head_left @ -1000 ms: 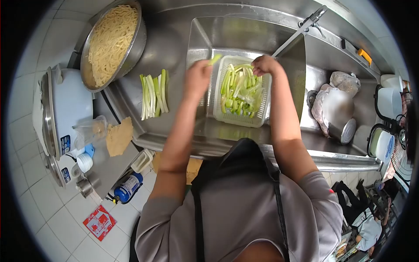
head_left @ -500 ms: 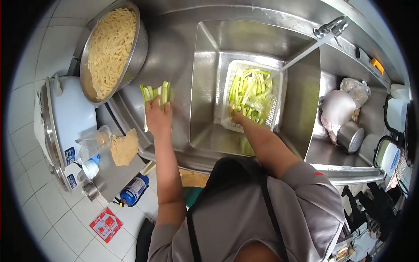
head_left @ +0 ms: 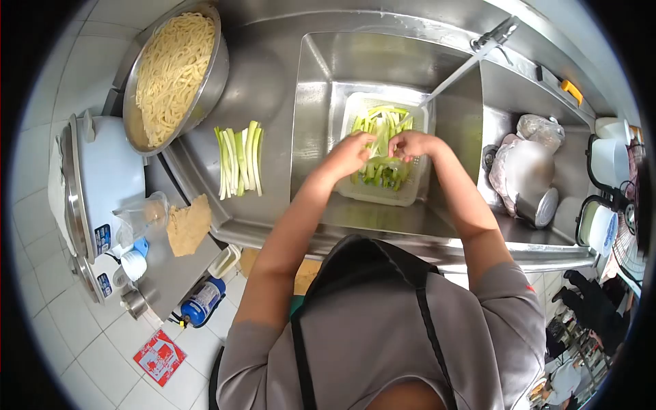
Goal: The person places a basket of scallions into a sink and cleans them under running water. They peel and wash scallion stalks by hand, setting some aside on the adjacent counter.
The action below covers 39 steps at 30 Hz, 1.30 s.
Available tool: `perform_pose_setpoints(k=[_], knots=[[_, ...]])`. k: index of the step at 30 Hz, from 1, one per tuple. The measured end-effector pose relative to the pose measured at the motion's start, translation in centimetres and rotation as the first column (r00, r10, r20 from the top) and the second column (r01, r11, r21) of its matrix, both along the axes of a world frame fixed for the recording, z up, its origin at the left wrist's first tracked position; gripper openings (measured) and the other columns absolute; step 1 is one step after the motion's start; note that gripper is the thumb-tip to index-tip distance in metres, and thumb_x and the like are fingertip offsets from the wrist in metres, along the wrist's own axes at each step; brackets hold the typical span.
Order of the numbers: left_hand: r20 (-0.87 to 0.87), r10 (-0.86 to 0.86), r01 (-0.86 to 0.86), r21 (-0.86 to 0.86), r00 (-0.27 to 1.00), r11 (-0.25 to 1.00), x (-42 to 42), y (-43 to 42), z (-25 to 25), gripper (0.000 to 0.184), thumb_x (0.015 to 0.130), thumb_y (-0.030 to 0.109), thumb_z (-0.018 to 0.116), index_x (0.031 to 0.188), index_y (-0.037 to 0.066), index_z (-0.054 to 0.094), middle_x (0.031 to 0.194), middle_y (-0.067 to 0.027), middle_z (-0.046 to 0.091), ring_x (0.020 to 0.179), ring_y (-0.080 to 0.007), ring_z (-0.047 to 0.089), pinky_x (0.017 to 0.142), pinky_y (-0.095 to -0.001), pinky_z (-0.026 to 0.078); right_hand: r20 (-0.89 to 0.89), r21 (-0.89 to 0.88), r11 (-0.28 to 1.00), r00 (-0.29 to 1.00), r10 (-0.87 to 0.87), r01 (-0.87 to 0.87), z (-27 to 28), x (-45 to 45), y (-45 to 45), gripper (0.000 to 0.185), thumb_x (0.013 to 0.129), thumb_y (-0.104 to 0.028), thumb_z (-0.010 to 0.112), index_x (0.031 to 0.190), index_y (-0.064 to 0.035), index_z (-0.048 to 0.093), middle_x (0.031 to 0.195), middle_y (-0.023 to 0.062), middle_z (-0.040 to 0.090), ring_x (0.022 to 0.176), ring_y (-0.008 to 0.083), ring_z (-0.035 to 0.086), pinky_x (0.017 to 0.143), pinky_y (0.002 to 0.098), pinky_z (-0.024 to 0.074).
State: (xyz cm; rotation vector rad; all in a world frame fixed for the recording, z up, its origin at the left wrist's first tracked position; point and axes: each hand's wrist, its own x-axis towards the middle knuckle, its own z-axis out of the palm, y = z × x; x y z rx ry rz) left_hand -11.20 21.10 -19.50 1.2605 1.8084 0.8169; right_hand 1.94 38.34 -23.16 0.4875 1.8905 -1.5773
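Note:
A white perforated basket point(head_left: 383, 198) stands in the middle sink basin and holds green stalks point(head_left: 383, 175). Over the basket's left part is my left hand point(head_left: 354, 153), its fingers bent together; what they hold, if anything, is too small to name. My right hand point(head_left: 408, 145) is close beside it on the right, fingers curled in a pinch above the stalks, with its contents also unclear. On the steel counter to the left lies a row of pale green and white stalks point(head_left: 239, 158), touched by neither hand.
A steel bowl of noodles point(head_left: 175, 78) stands at the upper left. Water runs from the faucet point(head_left: 499, 34) toward the basket. Plastic-bagged items point(head_left: 540, 130) and a metal container point(head_left: 538, 205) lie in the right basin. A blue cylinder point(head_left: 203, 301) is at the lower left.
My left hand has left the stalks on the counter and come over the basket. My right hand has risen from the basket's lower left to its right part.

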Motion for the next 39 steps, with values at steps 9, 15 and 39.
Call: perform_pose_setpoints(k=[9, 15, 39], knots=[[0.486, 0.307, -0.307, -0.082, 0.819, 0.948, 3.8, 6.3, -4.5, 0.025, 0.08, 0.028, 0.055, 0.087, 0.005, 0.059, 0.074, 0.0001, 0.056, 0.067, -0.0079, 0.046, 0.064, -0.0213, 0.038, -0.253, -0.242, 0.767, 0.725, -0.641, 0.594, 4.5, 1.2, 3.4, 0.023, 0.072, -0.005, 0.056, 0.093, -0.0008, 0.047, 0.065, 0.0025, 0.052, 0.054, 0.0089, 0.051, 0.047, 0.0203, 0.0412], [0.635, 0.453, -0.541, -0.067, 0.625, 0.839, 5.4, 8.4, -2.8, 0.033, 0.085, 0.035, 0.043, 0.086, 0.006, 0.059, 0.072, 0.0004, 0.054, 0.068, -0.0085, 0.045, 0.064, -0.0229, 0.035, -0.386, -0.163, 0.591, 0.501, -0.775, 0.79, 4.4, 0.3, 2.3, 0.024, 0.072, -0.013, 0.062, 0.087, 0.0027, 0.051, 0.07, 0.0073, 0.057, 0.058, 0.0124, 0.057, 0.044, 0.0233, 0.0467], [0.275, 0.915, -0.933, -0.122, 0.295, 0.338, 4.0, 9.8, -9.8, 0.021, 0.084, 0.013, 0.036, 0.084, -0.003, 0.05, 0.079, -0.0121, 0.055, 0.069, -0.0197, 0.051, 0.065, -0.0316, 0.04, -0.447, -0.084, 0.381, 0.307, -0.84, 0.921, 2.9, 0.7, 2.3, 0.017, 0.071, -0.012, 0.059, 0.071, 0.0042, 0.058, 0.058, 0.0078, 0.057, 0.051, 0.0134, 0.058, 0.049, 0.0248, 0.0457]])
